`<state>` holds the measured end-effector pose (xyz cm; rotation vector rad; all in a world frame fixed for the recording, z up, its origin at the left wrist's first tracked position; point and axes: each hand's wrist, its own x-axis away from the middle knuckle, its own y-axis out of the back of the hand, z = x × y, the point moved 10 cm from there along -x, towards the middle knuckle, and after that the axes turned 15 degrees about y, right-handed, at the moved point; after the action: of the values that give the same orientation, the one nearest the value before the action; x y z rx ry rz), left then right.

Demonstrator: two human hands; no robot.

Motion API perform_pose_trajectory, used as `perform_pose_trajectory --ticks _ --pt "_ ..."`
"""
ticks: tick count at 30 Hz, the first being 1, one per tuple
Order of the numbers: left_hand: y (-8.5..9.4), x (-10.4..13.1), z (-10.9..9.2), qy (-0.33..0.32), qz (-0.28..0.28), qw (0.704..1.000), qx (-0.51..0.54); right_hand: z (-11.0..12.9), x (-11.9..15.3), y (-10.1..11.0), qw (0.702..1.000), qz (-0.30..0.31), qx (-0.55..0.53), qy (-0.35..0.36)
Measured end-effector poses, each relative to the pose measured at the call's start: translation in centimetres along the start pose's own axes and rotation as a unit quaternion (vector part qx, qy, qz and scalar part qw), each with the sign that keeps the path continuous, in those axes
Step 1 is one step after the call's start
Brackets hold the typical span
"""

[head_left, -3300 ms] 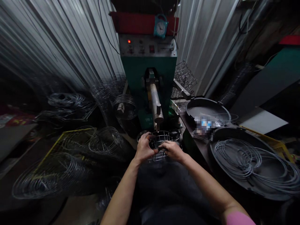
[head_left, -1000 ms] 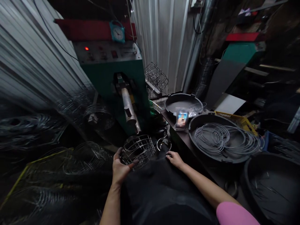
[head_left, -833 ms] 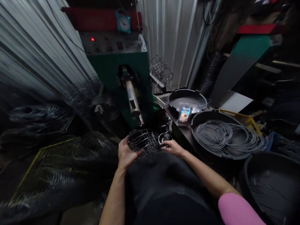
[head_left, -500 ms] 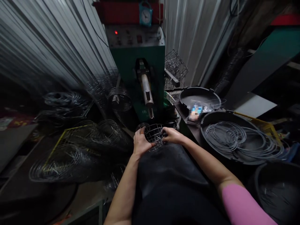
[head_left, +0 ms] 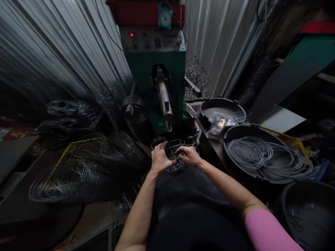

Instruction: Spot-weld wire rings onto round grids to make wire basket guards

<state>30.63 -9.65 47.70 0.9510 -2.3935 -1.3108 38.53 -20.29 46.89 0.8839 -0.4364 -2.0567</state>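
Note:
A round wire basket (head_left: pixel 175 149) of crossed metal rods lies in front of me, just above my dark-covered lap. My left hand (head_left: pixel 160 158) grips its left side, thumb on the near rim and fingers around the far left. Over the right part of the basket is my right hand (head_left: pixel 190 155), its fingers pinched together at the wires. What the pinch holds is too small and dark to make out. Directly beyond the hands, the metal electrode arm (head_left: pixel 164 99) of a green machine (head_left: pixel 141 66) points down toward the basket.
Wire hoops fill a large black tray (head_left: pixel 227 139) at right. Behind it stands another round tray (head_left: pixel 202 108) with a plastic packet. A dark tub (head_left: pixel 285 202) holds short rods. Stacked wire rings (head_left: pixel 78 174) stand at left. A blue clock (head_left: pixel 165 17) hangs above the machine.
My right hand has moved left and inward over the basket, its fingers now pinched closer to the middle. The left hand keeps its hold. The view has shifted slightly.

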Motion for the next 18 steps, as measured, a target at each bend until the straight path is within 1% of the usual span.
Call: perform_pose_trajectory --ticks 3,7,9,11,14,16,18 --pt "0.1 0.2 -0.6 -0.009 -0.004 1.0 -0.015 -0.5 0.3 -0.1 0.999 -0.015 -0.024 -0.028" --pt "-0.1 0.4 -1.0 -0.013 0.006 0.999 -0.031 -1.0 0.7 -0.9 0.995 0.026 -0.071 -0.063" --pt "-0.1 0.4 -0.9 -0.009 0.012 0.999 -0.03 -0.9 0.9 -1.1 0.993 0.054 -0.087 -0.064" --pt "-0.2 0.3 -0.8 -0.006 0.016 0.999 -0.027 -0.3 1.0 -1.1 0.991 0.086 -0.092 -0.041" --pt "-0.2 0.2 -0.7 -0.007 0.019 1.0 -0.022 1.1 0.9 -1.2 0.99 0.127 -0.056 0.023" --pt "-0.2 0.1 -0.5 -0.008 0.02 1.0 -0.02 1.6 0.9 -1.2 0.989 0.138 -0.015 0.06" --pt "-0.3 0.1 -0.3 -0.008 0.02 1.0 -0.019 1.8 0.8 -1.3 0.987 0.136 0.016 0.083"
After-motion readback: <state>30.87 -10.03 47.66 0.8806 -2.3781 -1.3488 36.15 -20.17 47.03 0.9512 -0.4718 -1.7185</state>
